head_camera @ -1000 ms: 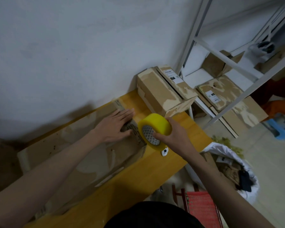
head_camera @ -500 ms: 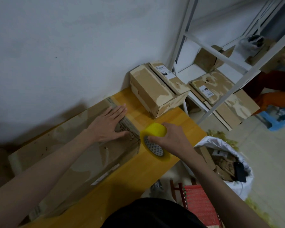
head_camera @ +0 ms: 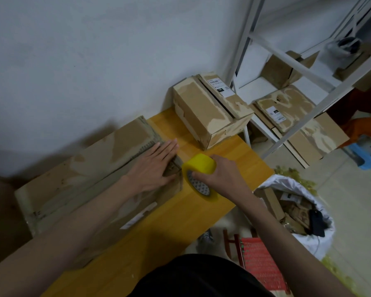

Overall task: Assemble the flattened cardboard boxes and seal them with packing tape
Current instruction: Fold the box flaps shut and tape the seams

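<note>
From the head view, the left hand [head_camera: 156, 166] presses flat, fingers straight, on the long cardboard box [head_camera: 90, 174] lying on the surface [head_camera: 234, 159]; the right hand [head_camera: 225, 176] grips the yellow tape roll [head_camera: 199, 174] at the box's end. Sealing seems underway; next, the tape likely needs drawing along the seam.

White plastered wall [head_camera: 94, 61] behind a yellow wooden tabletop [head_camera: 234, 159]. To the right, a white metal shelving rack [head_camera: 304, 70] with a clear plastic bag [head_camera: 338, 50] on an upper level; below the table edge, a white sack [head_camera: 291, 185] stuffed with cardboard scraps and a dark phone-like object [head_camera: 316, 224]. A red stool [head_camera: 259, 262] sits on the pale floor [head_camera: 351, 200] near the sack; blue stool [head_camera: 366, 155] at far right, partly cut off.
</note>
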Motion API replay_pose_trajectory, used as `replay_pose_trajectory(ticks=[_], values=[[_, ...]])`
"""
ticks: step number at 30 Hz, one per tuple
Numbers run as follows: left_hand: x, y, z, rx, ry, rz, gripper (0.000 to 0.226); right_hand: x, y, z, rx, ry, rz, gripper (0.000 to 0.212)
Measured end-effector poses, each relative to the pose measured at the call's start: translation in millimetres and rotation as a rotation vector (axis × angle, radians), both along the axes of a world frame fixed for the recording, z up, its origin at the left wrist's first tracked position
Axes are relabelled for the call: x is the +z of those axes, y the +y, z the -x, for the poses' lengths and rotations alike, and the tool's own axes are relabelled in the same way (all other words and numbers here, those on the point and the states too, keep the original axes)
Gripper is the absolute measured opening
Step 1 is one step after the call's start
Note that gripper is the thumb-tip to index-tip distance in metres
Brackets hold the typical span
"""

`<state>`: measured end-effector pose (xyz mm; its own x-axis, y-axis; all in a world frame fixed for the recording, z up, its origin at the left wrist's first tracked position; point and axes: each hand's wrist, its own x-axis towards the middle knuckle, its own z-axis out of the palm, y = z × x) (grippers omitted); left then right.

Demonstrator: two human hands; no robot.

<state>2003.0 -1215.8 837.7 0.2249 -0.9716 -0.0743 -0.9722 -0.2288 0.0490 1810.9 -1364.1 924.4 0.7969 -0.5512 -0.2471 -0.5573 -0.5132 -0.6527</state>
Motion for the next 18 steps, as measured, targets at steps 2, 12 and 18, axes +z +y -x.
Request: replay_pose_trajectory(ticks=[2,12,18], values=[[0.5,-4.5,-7.4,0.032,-0.003,-0.012,0.088,-2.1,-1.3,-9.5,-0.003,-0.035,0.003,0.061],[-2.6,-7.0,-18.7,0.044,-0.017,-0.038,0.086,-26.8,-9.1,-8.8,0.007,-0.011,0.028,0.049],[0.1,-6.0,-17.1,0.042,-0.060,-0.059,0.081,-55.3,-10.8,-4.0,0.014,0.055,0.004,0.049]])
